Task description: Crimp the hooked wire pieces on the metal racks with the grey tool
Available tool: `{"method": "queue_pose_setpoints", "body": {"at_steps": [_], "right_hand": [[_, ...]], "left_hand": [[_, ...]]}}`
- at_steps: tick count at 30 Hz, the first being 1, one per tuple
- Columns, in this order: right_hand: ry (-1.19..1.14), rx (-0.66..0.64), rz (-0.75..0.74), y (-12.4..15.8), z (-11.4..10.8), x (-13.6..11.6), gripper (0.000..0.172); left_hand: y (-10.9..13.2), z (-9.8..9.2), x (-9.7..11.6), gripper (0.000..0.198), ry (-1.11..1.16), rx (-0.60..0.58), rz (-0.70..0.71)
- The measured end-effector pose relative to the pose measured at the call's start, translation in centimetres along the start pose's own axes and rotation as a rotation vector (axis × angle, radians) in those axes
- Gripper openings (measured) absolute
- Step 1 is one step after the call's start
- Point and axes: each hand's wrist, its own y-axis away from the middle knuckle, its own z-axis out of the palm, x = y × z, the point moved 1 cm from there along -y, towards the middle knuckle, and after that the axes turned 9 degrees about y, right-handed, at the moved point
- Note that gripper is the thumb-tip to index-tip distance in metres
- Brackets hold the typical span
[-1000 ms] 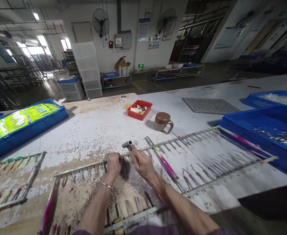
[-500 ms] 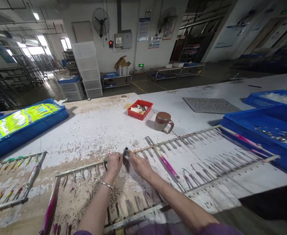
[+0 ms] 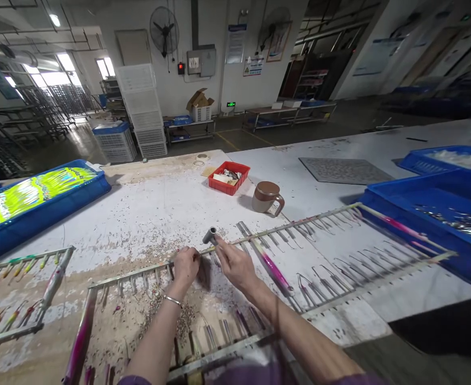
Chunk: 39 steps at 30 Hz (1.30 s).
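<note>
A long metal rack (image 3: 324, 222) with rows of wire hooks and paint-stained pink bars lies across the table in front of me. My left hand (image 3: 185, 266) is closed on the rack's far rail near its middle. My right hand (image 3: 235, 263) grips a short grey metal tube (image 3: 210, 235), held tilted just above that rail, right beside my left hand. Paint flakes and debris (image 3: 167, 310) lie scattered on the table under and before my hands.
A brown lidded mug (image 3: 267, 197) and a small red tray (image 3: 229, 177) stand beyond the rack. Blue crates sit at the right (image 3: 428, 206) and at the left, the left one (image 3: 38, 206) holding yellow-green pieces. A second hook rack (image 3: 22, 291) lies at the left.
My right hand dipped the grey tube down to the rail beside my left hand, then lifted it again, tilted. My left hand stayed on the rail.
</note>
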Motion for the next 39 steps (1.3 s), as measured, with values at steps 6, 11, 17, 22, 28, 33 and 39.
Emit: {"method": "queue_pose_setpoints", "body": {"at_steps": [6, 11, 17, 22, 28, 33, 39], "right_hand": [[0.089, -0.130, -0.002, -0.2, 0.5, 0.1, 0.046], [0.034, 0.001, 0.003, -0.1, -0.2, -0.3, 0.049], [0.094, -0.137, -0.013, -0.2, 0.2, -0.8, 0.041], [-0.007, 0.059, -0.006, -0.5, -0.3, -0.6, 0.048], [0.080, -0.118, -0.026, 0.9, 0.5, -0.5, 0.041], [-0.011, -0.017, 0.016, 0.4, -0.1, -0.3, 0.049], [0.107, -0.236, 0.019, 0.4, 0.8, -0.4, 0.044]], "left_hand": [[0.1, -0.7, 0.7, 0.016, -0.004, -0.029, -0.025], [0.1, -1.0, 1.1, 0.012, -0.015, -0.037, -0.066], [0.1, -1.0, 1.2, 0.014, -0.039, -0.053, -0.096], [0.0, -0.9, 1.0, 0.012, -0.046, -0.058, -0.100], [0.0, -0.7, 0.7, 0.017, -0.028, -0.053, -0.080], [-0.1, -0.6, 0.5, 0.013, -0.014, -0.054, -0.049], [0.1, -0.6, 0.6, 0.015, -0.010, -0.039, -0.047]]}}
